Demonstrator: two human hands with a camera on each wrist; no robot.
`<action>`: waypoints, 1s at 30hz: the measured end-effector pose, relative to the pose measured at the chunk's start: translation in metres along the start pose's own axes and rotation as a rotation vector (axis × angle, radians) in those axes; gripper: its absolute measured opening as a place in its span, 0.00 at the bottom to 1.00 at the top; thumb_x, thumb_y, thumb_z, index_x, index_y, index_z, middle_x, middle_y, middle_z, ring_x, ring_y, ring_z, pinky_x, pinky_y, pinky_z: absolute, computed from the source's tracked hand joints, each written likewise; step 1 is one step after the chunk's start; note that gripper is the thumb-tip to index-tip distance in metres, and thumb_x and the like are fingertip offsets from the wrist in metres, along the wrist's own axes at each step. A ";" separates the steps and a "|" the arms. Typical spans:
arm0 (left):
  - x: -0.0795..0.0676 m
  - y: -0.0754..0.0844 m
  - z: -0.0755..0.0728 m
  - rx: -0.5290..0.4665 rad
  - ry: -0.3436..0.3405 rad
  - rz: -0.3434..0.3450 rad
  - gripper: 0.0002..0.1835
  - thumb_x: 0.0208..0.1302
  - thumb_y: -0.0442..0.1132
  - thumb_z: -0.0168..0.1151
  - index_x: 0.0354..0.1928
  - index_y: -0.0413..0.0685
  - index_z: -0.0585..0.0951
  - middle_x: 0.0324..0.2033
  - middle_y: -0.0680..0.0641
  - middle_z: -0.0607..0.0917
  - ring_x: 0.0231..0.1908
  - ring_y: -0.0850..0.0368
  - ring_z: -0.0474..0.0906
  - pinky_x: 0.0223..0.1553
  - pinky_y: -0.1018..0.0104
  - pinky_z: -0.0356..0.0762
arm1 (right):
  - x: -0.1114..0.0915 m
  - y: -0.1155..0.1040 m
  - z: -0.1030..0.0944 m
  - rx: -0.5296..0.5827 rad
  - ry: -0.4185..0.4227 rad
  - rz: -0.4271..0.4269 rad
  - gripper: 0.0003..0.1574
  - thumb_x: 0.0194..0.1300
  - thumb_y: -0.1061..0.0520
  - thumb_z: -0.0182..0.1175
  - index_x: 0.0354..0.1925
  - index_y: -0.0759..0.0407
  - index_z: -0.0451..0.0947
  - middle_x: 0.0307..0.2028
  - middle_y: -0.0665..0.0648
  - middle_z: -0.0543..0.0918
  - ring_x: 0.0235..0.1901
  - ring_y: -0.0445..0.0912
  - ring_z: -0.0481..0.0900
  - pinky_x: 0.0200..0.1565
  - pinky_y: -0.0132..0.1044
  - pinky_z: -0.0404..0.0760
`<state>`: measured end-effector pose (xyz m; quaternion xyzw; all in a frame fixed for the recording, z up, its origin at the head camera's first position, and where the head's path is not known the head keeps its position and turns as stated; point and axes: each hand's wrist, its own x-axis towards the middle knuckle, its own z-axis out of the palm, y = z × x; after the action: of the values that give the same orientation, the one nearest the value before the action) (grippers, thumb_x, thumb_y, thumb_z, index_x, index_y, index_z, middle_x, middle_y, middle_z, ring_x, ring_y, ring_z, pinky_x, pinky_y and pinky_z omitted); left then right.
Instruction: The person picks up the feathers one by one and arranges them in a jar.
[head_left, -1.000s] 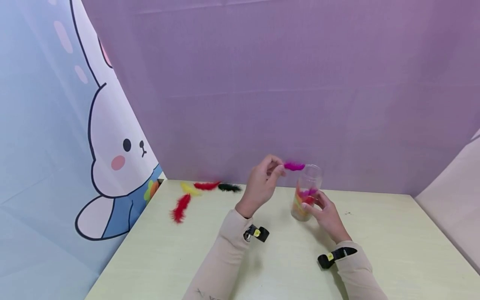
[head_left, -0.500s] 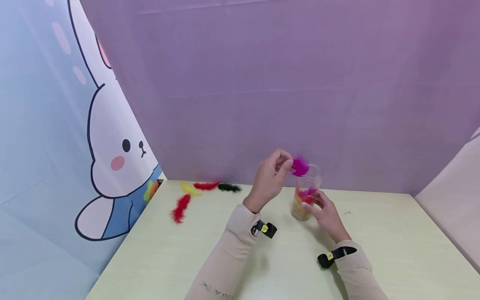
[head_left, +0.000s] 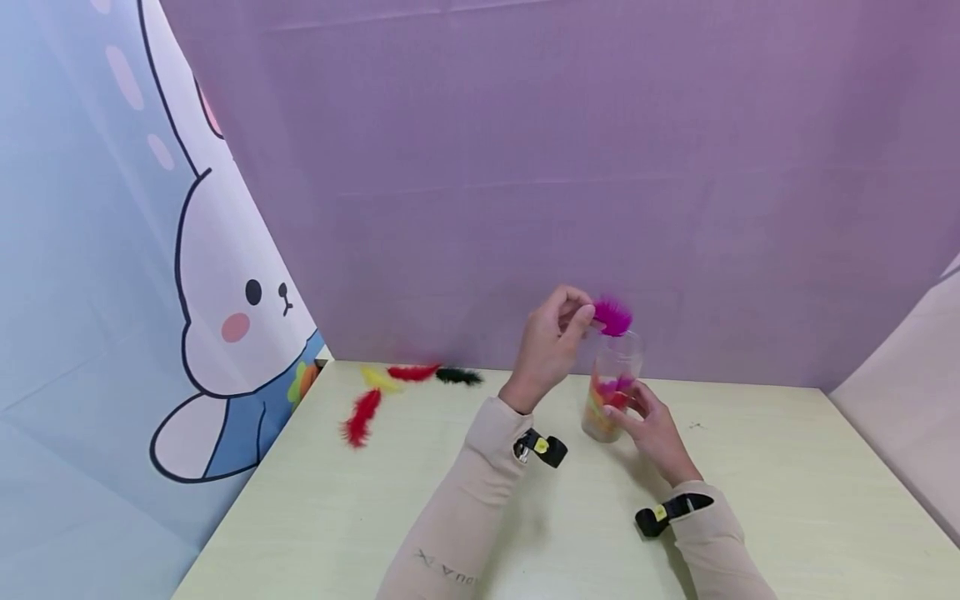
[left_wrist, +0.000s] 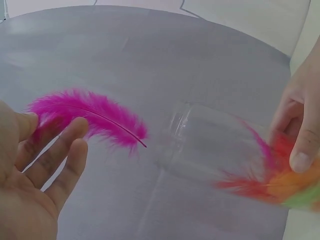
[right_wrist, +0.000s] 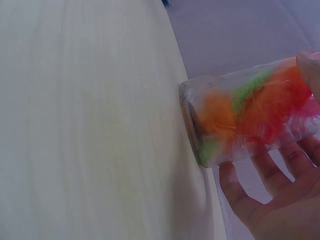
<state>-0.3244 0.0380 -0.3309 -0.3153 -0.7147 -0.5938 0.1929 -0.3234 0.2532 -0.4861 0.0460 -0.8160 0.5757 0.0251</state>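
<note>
- Head view: the left hand (head_left: 550, 348) pinches a fluffy magenta feather (head_left: 614, 317) above the mouth of a clear, cylindrical jar (head_left: 620, 360) part-filled with bright mixed-colour feathers (head_left: 597, 400); a slack pinch could let it drift onto the pale yellow counter (head_left: 360, 517).
- Left wrist view: thumb and finger nip one end, other fingers loosely spread; the bare quill tip faces the jar's rim, just apart, so poor aim could snag it there.
- Right wrist view: the right hand (right_wrist: 285, 195) curls around the jar; a knock against a loose hold might tip it.

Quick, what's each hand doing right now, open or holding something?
Left hand: pinching a pink feather.
Right hand: holding the clear jar.
</note>
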 end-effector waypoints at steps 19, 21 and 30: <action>-0.009 -0.041 0.026 0.167 -0.047 -0.139 0.06 0.77 0.41 0.57 0.46 0.48 0.79 0.42 0.49 0.85 0.43 0.62 0.79 0.46 0.75 0.79 | 0.003 0.005 0.000 0.007 -0.013 -0.017 0.49 0.66 0.38 0.67 0.75 0.53 0.61 0.72 0.61 0.69 0.74 0.62 0.64 0.73 0.65 0.62; -0.011 -0.048 0.028 0.210 -0.051 -0.143 0.06 0.77 0.41 0.57 0.46 0.48 0.79 0.43 0.49 0.84 0.44 0.62 0.79 0.45 0.75 0.78 | 0.004 0.007 0.000 0.010 -0.014 -0.022 0.49 0.66 0.38 0.67 0.75 0.54 0.61 0.72 0.61 0.69 0.74 0.62 0.64 0.73 0.65 0.62; -0.013 -0.062 0.034 0.298 -0.053 -0.208 0.07 0.76 0.43 0.59 0.46 0.50 0.81 0.46 0.49 0.82 0.44 0.62 0.79 0.43 0.75 0.78 | 0.007 0.012 0.000 0.024 -0.022 -0.043 0.48 0.67 0.40 0.68 0.75 0.54 0.61 0.70 0.62 0.71 0.73 0.62 0.65 0.72 0.66 0.61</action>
<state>-0.3539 0.0624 -0.3923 -0.2235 -0.8283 -0.4895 0.1561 -0.3318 0.2569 -0.4964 0.0702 -0.8080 0.5844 0.0277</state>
